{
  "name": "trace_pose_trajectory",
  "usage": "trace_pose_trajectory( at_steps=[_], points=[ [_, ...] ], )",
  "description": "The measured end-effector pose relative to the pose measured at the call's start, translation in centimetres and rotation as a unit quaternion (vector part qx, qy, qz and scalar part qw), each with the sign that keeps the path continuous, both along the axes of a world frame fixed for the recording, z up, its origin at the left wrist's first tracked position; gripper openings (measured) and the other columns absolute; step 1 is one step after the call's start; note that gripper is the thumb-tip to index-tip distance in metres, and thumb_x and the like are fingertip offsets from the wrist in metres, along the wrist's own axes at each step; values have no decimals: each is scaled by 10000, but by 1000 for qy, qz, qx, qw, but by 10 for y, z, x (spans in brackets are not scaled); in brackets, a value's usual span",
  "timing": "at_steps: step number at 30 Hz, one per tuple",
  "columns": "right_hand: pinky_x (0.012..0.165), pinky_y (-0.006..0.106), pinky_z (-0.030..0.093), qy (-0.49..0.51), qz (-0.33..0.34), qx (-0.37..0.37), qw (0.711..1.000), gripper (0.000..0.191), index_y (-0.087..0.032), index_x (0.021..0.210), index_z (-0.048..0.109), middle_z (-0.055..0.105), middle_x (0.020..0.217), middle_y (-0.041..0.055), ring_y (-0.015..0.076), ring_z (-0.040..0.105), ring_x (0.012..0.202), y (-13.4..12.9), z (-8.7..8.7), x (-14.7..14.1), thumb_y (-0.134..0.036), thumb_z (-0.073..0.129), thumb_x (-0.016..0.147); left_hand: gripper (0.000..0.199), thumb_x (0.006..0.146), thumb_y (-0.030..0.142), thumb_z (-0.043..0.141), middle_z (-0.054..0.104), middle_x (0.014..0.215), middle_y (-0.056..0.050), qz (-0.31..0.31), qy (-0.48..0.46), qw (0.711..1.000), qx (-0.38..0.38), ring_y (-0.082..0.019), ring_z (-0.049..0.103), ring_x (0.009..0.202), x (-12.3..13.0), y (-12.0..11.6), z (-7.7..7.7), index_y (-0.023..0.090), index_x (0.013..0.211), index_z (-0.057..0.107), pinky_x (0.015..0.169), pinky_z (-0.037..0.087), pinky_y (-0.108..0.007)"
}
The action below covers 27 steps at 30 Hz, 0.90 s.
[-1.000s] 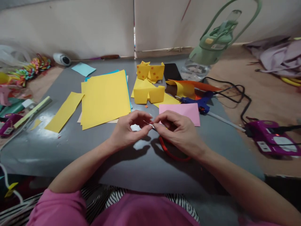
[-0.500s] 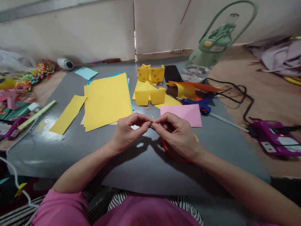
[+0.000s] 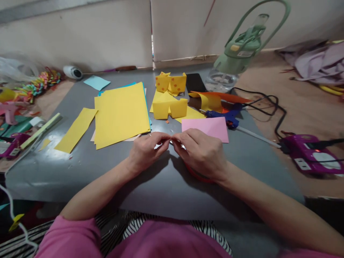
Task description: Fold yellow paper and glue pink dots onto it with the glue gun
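Note:
My left hand [image 3: 147,148] and my right hand [image 3: 202,152] meet fingertip to fingertip above the grey table [image 3: 150,193]. Both are closed in a pinch; whatever lies between the fingers is too small or hidden to name. Under my right hand shows part of a red curved handle [image 3: 197,174], mostly covered. Beyond that hand lies a pink paper sheet [image 3: 209,128]. A plain yellow folded paper piece [image 3: 170,108] stands ahead of the fingertips, with an orange-spotted yellow one [image 3: 171,84] behind it. Left of them is a stack of yellow paper [image 3: 120,114].
A blue glue gun [image 3: 228,116] with its stick lies at right, near orange paper [image 3: 232,97], a dark phone [image 3: 195,83] and a green-topped bottle [image 3: 233,57]. A purple power strip [image 3: 313,154] sits far right. A yellow strip [image 3: 76,130] lies left.
Both hands remain pinched together, the right one turned more palm-down, its back now more in view. The whole view has shifted slightly. Objects on the table have stayed in place.

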State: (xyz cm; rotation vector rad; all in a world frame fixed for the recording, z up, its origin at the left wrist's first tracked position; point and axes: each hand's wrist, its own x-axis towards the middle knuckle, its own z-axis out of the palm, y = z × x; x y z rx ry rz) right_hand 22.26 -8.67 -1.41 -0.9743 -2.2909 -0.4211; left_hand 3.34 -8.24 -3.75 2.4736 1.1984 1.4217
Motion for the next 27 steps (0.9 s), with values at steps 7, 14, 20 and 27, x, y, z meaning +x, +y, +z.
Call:
trace_pose_trajectory(
  at_steps=[7,14,20,27],
  points=[
    [553,246,396,348,40,-397,849,161,-196,869,640,565,690,-32,106,494,599,4,7,-3,-348,624,920,115,838,242,730,787,816,-46,-104,-237,923,-285,-119,736,723,3,-2,14,146,901,724,684,585,-207],
    [582,251,407,444,45,-468,763,243,-209,846,604,565,725,-26,118,484,649,0,1,-15,-443,656,885,194,777,317,796,773,815,-51,-103,-309,868,-374,-129,713,721,4,-2,16,152,850,724,709,575,-249],
    [679,321,473,182,10,-429,885,248,-197,1000,611,681,904,65,201,619,781,-3,10,9,-424,539,930,170,801,318,761,735,712,-21,-107,-340,843,-404,-118,677,658,1,3,21,171,791,677,629,536,-244],
    [678,362,468,-175,-123,-367,905,222,-133,1017,636,697,965,165,288,661,843,-31,13,52,-221,495,869,235,804,393,770,768,818,-45,-118,-401,792,-445,-140,722,718,-7,9,22,186,836,662,606,516,-238]
  ],
)
